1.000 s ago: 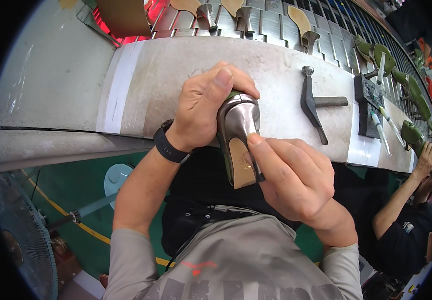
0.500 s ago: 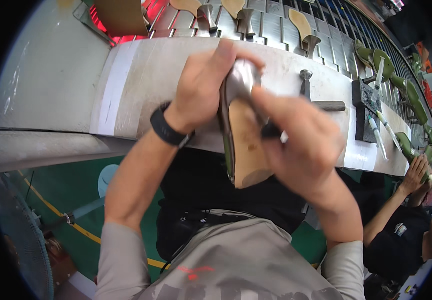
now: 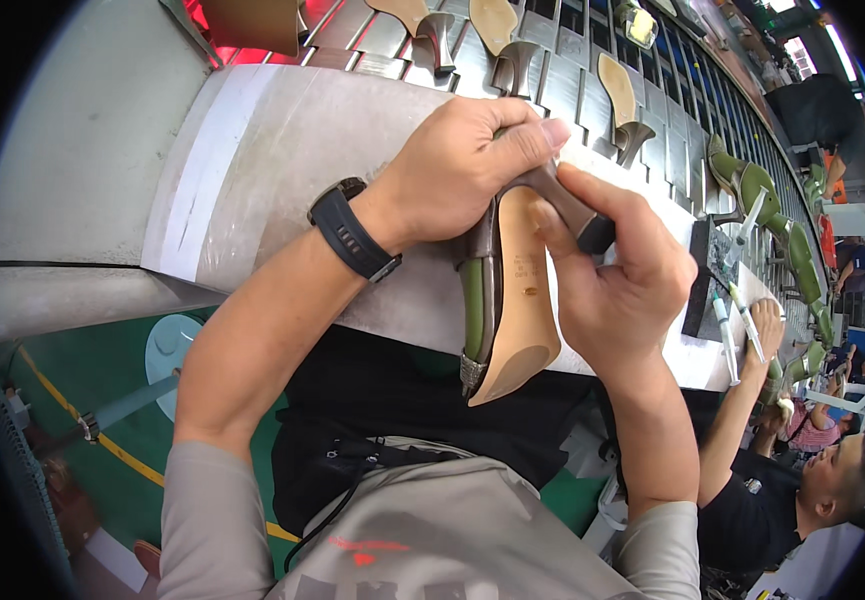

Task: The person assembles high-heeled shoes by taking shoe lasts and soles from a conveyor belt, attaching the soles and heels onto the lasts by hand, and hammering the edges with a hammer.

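Observation:
A high-heeled shoe (image 3: 522, 325) is held sole-up over the table's front edge, its tan sole facing me and its toe towards my body. Green and dark brown show along its side, with a glittery band near the toe. My left hand (image 3: 457, 170) is closed around the back of the shoe, thumb across the heel's base. My right hand (image 3: 632, 275) is closed on the brown heel (image 3: 565, 203), fingers over it and thumb against the sole. The heel's black tip (image 3: 596, 235) sticks out between thumb and fingers.
Beyond the pale worktable (image 3: 292, 150), a slatted metal conveyor (image 3: 572, 60) carries several heeled shoes and green shoes (image 3: 757, 190). Syringes (image 3: 724, 335) lean by a black block (image 3: 704, 280) at the right. A co-worker's hand (image 3: 767, 325) reaches in beside them.
The shoe has turned slightly and moved right and down in view, both hands still on it. A hammer seen on the table earlier is now hidden. The co-worker's hand has come to the syringes.

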Demonstrator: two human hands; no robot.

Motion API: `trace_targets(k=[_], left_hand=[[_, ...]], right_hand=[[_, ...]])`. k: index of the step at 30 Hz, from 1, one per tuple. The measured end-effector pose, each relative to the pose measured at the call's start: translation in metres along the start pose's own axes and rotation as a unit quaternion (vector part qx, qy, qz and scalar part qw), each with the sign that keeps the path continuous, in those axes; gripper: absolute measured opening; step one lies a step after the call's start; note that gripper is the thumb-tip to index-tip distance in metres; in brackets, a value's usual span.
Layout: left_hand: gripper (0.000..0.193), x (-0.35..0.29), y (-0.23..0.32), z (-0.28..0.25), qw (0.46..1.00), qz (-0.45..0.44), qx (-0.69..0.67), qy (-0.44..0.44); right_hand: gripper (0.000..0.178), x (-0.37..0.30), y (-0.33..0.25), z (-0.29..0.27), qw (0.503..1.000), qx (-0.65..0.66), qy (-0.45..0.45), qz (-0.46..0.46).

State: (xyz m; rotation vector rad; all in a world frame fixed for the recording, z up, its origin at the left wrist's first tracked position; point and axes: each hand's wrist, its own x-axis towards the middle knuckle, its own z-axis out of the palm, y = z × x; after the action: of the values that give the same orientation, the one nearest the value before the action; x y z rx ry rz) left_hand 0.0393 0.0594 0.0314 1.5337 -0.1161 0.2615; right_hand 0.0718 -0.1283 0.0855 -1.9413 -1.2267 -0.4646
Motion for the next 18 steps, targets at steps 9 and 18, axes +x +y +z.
trace_targets(k=[9, 18], left_hand=[[0.033, 0.0, 0.003, 0.004, 0.997, 0.059, -0.006, 0.051], [0.033, -0.006, -0.003, 0.012, 0.992, 0.046, -0.033, 0.115]], right_hand=[[0.03, 0.007, 0.005, -0.031, 0.871, 0.199, -0.298, 0.337], [0.04, 0.019, 0.005, -0.019, 0.845, 0.188, -0.359, 0.35]])
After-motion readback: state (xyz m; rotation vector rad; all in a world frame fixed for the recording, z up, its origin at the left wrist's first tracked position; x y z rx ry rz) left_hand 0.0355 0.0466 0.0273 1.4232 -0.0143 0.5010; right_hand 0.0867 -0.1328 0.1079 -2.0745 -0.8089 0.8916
